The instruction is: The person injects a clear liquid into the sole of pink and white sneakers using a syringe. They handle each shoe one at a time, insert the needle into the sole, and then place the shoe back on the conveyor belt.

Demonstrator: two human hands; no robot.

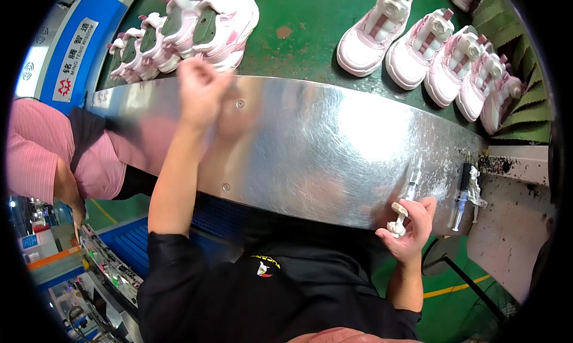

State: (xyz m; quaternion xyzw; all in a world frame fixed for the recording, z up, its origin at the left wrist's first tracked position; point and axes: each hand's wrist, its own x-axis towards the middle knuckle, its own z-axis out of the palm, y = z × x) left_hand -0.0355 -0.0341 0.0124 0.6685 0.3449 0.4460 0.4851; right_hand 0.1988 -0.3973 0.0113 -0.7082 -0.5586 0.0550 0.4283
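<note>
One bare hand, the left hand [203, 95], hangs between ten and eleven o'clock, just before the left row of shoes [158, 51]. Its fingers look bent, but motion blurs them; I cannot tell if this grip is spread or pinching something, nor if it touches a shoe. These shoes stand close together at eleven o'clock, pale pink and white, with thick moulded soles, and grey-green flat pieces lie in their openings.

At four o'clock, the right hand [415, 223] has its grip closed around the rear part of a syringe [412, 187]. The syringe has a clear, smooth, tubular barrel, and its thin tip points toward between two and three o'clock. Beside the thumb shows a white crumpled wad [395, 228], soft and irregular in shape; if it is cloth or paper, I cannot tell.

Under both hands curves the tabletop [298, 146], of bare shiny metal, finely scratched and fixed with round screws. Toward three o'clock it carries whitish rough stains. Near half past three lies a second syringe [459, 209], slim and clear, next to white crumpled material [474, 191].

Near two o'clock, the right row of shoes [439, 53] stands on a smooth green surface [298, 21], with rounded toes and round knobs on the tongues. Behind them rise green, layered flaps [525, 98].
</note>
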